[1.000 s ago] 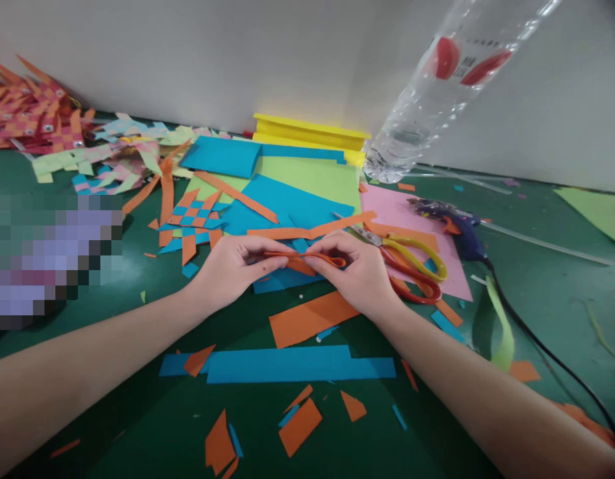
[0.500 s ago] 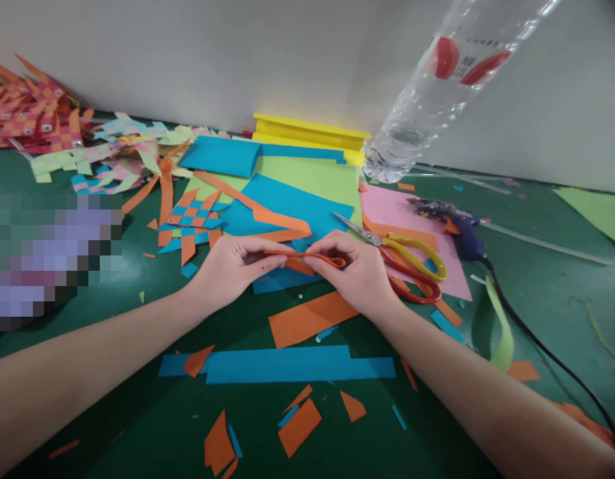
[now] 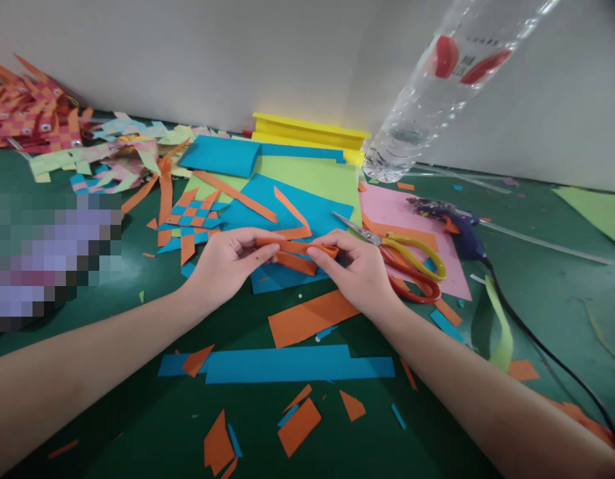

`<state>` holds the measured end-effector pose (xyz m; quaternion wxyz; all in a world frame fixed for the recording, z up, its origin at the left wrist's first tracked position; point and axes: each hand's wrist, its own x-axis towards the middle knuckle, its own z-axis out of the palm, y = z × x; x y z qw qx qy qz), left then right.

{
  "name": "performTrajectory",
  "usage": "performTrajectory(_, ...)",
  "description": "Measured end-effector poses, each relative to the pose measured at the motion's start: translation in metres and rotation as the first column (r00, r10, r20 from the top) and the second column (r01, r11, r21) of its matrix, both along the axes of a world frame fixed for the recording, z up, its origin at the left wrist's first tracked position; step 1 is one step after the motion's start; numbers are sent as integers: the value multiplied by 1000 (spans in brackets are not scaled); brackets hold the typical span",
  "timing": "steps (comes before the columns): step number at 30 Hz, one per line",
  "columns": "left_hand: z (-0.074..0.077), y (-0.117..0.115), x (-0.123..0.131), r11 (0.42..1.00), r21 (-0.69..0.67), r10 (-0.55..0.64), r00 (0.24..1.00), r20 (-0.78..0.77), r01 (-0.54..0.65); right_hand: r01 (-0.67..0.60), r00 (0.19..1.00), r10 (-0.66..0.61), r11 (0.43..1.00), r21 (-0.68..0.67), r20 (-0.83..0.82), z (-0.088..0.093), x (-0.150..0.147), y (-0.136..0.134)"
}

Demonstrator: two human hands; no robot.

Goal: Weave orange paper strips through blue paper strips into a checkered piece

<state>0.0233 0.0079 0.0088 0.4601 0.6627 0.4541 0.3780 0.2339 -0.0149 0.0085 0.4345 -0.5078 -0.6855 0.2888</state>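
Note:
Between my hands is a folded orange paper strip (image 3: 294, 247), looped at its right end. My left hand (image 3: 227, 263) pinches its left end between thumb and fingers. My right hand (image 3: 360, 269) pinches the looped end the same way. Behind the strip lie blue paper (image 3: 300, 196) and loose orange strips (image 3: 237, 195). A woven blue and orange paper fish (image 3: 194, 218) rests just beyond my left hand. Close to my right hand are scissors (image 3: 387, 249) with one yellow and one red handle. A wide orange paper piece (image 3: 312, 318) lies in front of my hands.
A clear plastic bottle (image 3: 437, 100) leans at the back right. A blue glue gun (image 3: 462, 233) with a black cord lies on the right, by pink paper (image 3: 382, 206). Several woven pieces (image 3: 42, 113) are heaped at back left. Blue strips (image 3: 287, 366) and scraps lie in front.
The orange strip has been turned so its flat face shows and its folded layers stand apart. My fingers have shifted slightly along it. The loose orange strips behind show more.

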Motion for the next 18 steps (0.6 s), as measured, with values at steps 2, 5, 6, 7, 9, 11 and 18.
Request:
performTrajectory(2, -1, 0, -1, 1000, 9, 17, 1000, 8, -17, 0, 1000, 0, 1000, -13, -14, -1, 1, 0)
performTrajectory(5, -1, 0, 0, 999, 4, 42, 999, 15, -42, 15, 999, -16, 998, -56, -32, -1, 1, 0)
performTrajectory(6, 0, 0, 0, 998, -1, 55, 998, 17, -55, 20, 999, -23, 997, -77, -41, -1, 1, 0)
performTrajectory(7, 0, 0, 1, 997, -3, 71, 997, 19, -71, 18, 998, -24, 995, -101, -60, 0, 1, 0)
performTrajectory(9, 2, -1, 2, 995, -3, 99, 995, 19, -99, -9, 992, -9, 989, -145, -122, 1, 0, 0)
performTrajectory(11, 3, -1, 2, 992, 3, 124, 992, 11, -124, -43, 982, 9, 983, -177, -188, 1, -1, -1)
performTrajectory(18, 4, -1, 2, 989, 20, 143, 989, 32, -143, -49, 973, 3, 980, -193, -232, 3, -1, 0)
